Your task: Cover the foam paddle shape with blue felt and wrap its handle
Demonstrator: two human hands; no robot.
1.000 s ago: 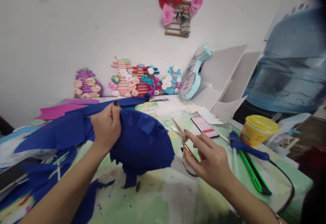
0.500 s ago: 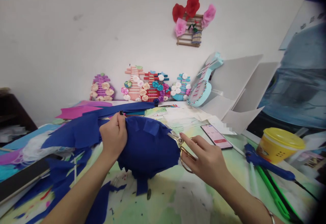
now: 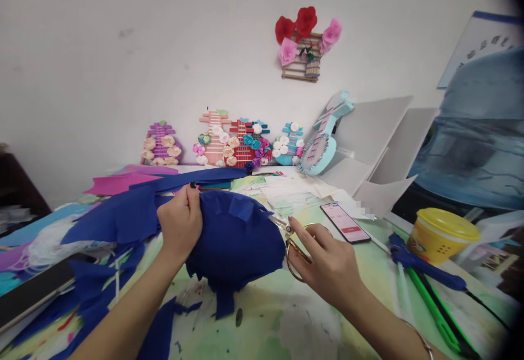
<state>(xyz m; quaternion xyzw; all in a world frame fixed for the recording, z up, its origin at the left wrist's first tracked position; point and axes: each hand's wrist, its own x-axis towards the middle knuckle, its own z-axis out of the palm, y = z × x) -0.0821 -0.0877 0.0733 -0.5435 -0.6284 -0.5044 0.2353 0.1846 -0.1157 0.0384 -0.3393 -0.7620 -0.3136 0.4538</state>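
My left hand [image 3: 180, 222] is closed on the upper left edge of a rounded piece covered in dark blue paper [image 3: 237, 242], held up over the table. The piece has ragged, notched edges, and a strip hangs from its underside. Gold-handled scissors [image 3: 290, 234] are in my right hand [image 3: 327, 261], with fingers through the handles. Their blades meet the blue paper at its upper right edge.
Blue paper scraps [image 3: 92, 289] and white string [image 3: 51, 242] lie at left. A phone [image 3: 345, 222], a yellow tub [image 3: 443, 234], a blue glue gun [image 3: 428, 264] and a green cutter [image 3: 438, 311] are at right. Decorated instrument-shaped crafts [image 3: 241, 149] line the wall.
The view has shifted slightly, so most things sit a little lower and further left. Both hands keep their holds, and the scissors remain at the paper's right edge.
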